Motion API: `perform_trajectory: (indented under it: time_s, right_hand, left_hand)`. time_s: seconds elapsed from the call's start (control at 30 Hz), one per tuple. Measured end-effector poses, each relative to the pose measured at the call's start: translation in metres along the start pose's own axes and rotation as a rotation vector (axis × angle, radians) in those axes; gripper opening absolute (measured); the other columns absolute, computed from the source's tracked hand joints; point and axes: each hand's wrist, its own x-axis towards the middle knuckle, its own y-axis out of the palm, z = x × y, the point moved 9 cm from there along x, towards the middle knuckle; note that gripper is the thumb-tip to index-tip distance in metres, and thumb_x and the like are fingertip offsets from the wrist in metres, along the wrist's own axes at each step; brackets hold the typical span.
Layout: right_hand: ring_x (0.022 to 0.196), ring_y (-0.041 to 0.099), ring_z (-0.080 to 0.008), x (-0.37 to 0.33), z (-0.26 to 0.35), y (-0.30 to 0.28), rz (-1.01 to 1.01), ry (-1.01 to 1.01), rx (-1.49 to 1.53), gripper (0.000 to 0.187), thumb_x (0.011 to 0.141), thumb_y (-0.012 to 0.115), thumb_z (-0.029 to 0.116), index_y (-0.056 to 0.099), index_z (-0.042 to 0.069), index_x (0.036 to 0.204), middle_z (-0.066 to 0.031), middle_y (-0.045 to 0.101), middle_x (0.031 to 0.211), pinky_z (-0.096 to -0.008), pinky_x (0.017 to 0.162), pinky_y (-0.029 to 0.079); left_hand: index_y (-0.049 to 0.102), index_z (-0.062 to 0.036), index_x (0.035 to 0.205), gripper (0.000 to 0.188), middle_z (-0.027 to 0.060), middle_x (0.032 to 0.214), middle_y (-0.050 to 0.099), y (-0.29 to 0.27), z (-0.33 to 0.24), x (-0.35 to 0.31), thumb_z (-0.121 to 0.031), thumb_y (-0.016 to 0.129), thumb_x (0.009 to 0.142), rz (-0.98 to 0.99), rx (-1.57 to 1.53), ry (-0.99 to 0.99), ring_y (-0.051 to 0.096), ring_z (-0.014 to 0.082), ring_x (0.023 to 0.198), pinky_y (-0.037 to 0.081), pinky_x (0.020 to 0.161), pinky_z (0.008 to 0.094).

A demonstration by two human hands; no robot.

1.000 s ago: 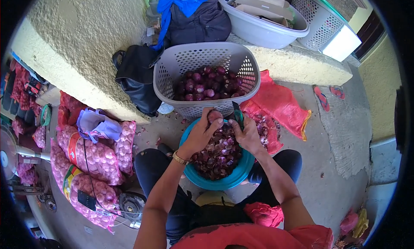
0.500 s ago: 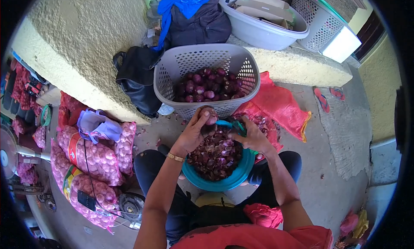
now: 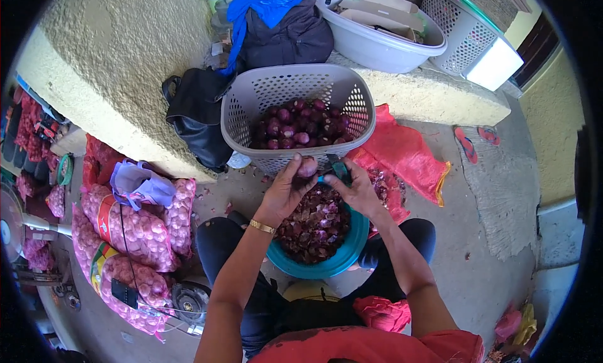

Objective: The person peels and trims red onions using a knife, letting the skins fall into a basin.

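Note:
My left hand [image 3: 282, 192] is closed round a red onion [image 3: 307, 167], held up over the far rim of a teal basin [image 3: 319, 271]. Close beside it, my right hand [image 3: 359, 192] grips a small green-handled tool [image 3: 340, 169]; its blade is too hidden to make out. The right fingers and thumb come near the onion, but I cannot tell whether they touch it. Loose onion skins [image 3: 314, 228] fill the basin between my knees. Just beyond my hands stands a grey perforated basket [image 3: 235, 121] with many shiny purple onions [image 3: 295, 125] in its bottom.
Full mesh sacks of onions [image 3: 135, 228] lie at my left, with a lilac bag [image 3: 143, 186] on top. A red mesh sack [image 3: 408, 149] spreads right of the basket. A black backpack [image 3: 198, 118] leans against the wall. Flip-flops [image 3: 466, 145] and a pale tub [image 3: 383, 33] are farther off.
My right hand has moved up and inward with the green-handled tool, closer to the onion. The onion has shifted slightly right in my left hand and shows a paler, pinker side.

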Motion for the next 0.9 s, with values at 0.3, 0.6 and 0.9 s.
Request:
perform_trajectory:
  time_s: [0.3,0.6,0.9]
  right_hand:
    - [0.068,0.048,-0.0022,0.001,-0.036,-0.009,-0.080,0.224,0.139,0.018,0.084,0.073,0.009,0.067,0.000,0.099,0.0060,0.060,0.073,-0.0211,0.061,0.042]
    - [0.080,0.056,-0.0055,0.004,-0.024,-0.002,0.030,0.146,0.209,0.027,0.088,0.067,0.007,0.060,-0.001,0.113,0.0006,0.065,0.088,-0.0230,0.073,0.047]
    - [0.068,0.057,-0.0179,-0.002,-0.035,-0.011,0.110,0.317,0.113,0.023,0.100,0.048,0.023,0.055,0.002,0.107,-0.0046,0.062,0.080,-0.0316,0.063,0.048]
  left_hand:
    - [0.057,-0.0111,0.118,0.040,0.0012,0.113,0.059,0.013,0.024,-0.004,-0.044,0.054,0.095,0.030,0.111,-0.138,0.055,0.0138,0.107,0.049,0.091,0.0387]
    - [0.042,-0.0093,0.133,0.046,0.0019,0.120,0.051,0.032,0.005,-0.006,-0.017,0.061,0.093,0.160,0.202,0.044,0.050,0.0145,0.114,0.040,0.101,0.0349]
    - [0.041,-0.0060,0.132,0.062,0.0046,0.123,0.050,0.037,-0.028,-0.010,0.000,0.072,0.079,0.211,0.523,0.318,0.047,0.0148,0.118,0.038,0.102,0.0312]
